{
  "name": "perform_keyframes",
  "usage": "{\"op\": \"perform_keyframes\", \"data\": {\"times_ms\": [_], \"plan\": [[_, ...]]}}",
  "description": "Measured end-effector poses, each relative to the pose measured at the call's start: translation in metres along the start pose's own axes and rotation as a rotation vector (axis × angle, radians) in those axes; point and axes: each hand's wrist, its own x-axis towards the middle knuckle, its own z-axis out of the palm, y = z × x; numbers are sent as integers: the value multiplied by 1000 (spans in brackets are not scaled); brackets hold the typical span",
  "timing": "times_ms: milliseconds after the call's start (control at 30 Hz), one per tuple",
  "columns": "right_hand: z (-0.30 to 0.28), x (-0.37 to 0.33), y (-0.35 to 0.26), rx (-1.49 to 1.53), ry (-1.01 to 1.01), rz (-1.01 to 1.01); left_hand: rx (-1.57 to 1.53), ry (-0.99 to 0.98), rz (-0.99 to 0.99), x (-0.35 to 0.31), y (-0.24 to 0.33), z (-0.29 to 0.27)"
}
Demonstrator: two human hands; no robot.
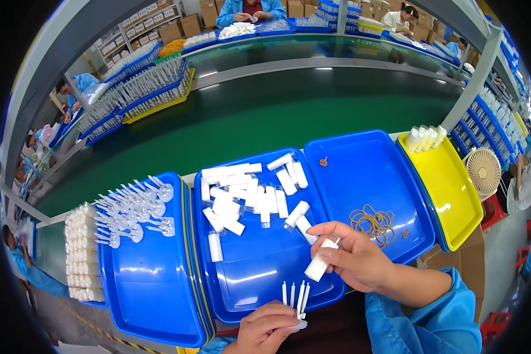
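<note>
Tube (pixel 317 268): white, tilted; I have it pinched in the right hand (pixel 353 258), over the middle blue tray (pixel 251 265).
Stems (pixel 301 299): slim, white, upright; I have several gripped in the left hand (pixel 267 328) by that tray's near rim.
Loose tubes (pixel 225 207): white, mostly in its far half.
Rubber bands (pixel 369 223): tangled in the right blue tray (pixel 360 171).

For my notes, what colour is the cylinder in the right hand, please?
The cylinder is white, in the head view.
</note>
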Motion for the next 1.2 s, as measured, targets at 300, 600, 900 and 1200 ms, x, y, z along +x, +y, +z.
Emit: {"op": "perform_keyframes", "data": {"times_ms": [300,600,900,1200], "plan": [[-4,-5,10,128,7,8,-6,-34,-66,4,3,5],[-14,-8,11,9,17,41,-23,-34,-165,2,1,7],[-8,-28,4,-236,-14,-71,-24,-78,-41,-4,-9,3],[15,-43,33,-640,-76,-253,-295,131,-241,-27,-19,16]]}}
